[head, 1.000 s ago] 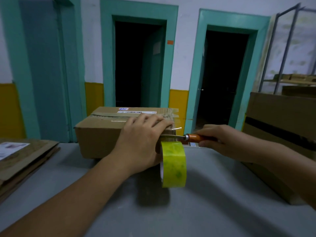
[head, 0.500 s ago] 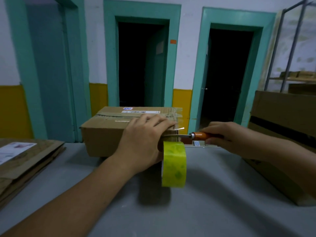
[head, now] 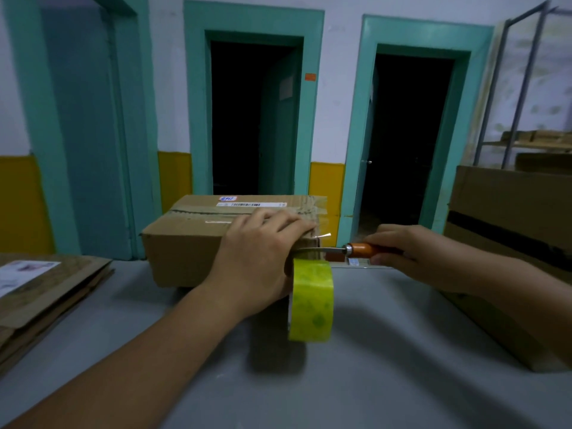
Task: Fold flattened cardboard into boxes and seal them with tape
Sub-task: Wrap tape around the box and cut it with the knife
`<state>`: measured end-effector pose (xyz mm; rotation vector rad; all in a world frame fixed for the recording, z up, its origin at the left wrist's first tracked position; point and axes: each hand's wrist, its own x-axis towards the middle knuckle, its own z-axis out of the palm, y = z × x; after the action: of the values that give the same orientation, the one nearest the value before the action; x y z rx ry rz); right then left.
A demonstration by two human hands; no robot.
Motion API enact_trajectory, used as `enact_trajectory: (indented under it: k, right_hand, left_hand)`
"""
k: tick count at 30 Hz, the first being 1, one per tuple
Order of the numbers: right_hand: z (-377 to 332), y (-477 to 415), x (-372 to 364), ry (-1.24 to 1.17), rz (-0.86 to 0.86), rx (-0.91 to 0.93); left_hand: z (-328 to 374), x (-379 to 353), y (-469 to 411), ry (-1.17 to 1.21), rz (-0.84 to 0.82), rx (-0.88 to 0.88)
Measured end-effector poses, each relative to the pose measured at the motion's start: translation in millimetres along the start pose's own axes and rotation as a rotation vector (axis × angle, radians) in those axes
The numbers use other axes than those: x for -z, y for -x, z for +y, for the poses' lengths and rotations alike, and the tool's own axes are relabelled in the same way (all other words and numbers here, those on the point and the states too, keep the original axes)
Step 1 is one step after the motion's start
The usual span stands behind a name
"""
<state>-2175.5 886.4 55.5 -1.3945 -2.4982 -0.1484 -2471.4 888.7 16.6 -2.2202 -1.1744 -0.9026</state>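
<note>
Evidently, one box (head: 185, 249) stood folded at the far edge of the table (head: 371, 382), its top seam taped. The left hand (head: 260, 258) lay flat-fingered on the box's right end. The right hand (head: 411, 255) gripped the knife (head: 365, 250), with the blade at the strip above the tape roll (head: 311, 301). The cut appeared outstanding, and flattened cardboard (head: 46, 298) lay at the left edge. Print on the barcode label (head: 250, 204) was unreadable.

The bare left arm reaches in from the lower left with a straight wrist. The left hand (head: 260, 258) lies with its fingers flat over the near right corner of the box (head: 185, 249), thumb hidden behind the tape roll (head: 311, 301). The right forearm enters from the right. The right hand (head: 411, 252) curls around the knife (head: 368, 249) handle, blade pointing at the left hand.
</note>
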Motion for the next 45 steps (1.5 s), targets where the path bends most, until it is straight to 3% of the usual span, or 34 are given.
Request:
enact_trajectory:
  k: [30,45]
  right_hand:
    - [2,-3,-12,0.091,0.031,0.050]
    - [11,8,-19,0.021,0.051,0.014]
  left_hand:
    - [6,1,1,-0.039,0.008,-0.005]
    - [8,-2,-6,-0.031,-0.003,-0.055]
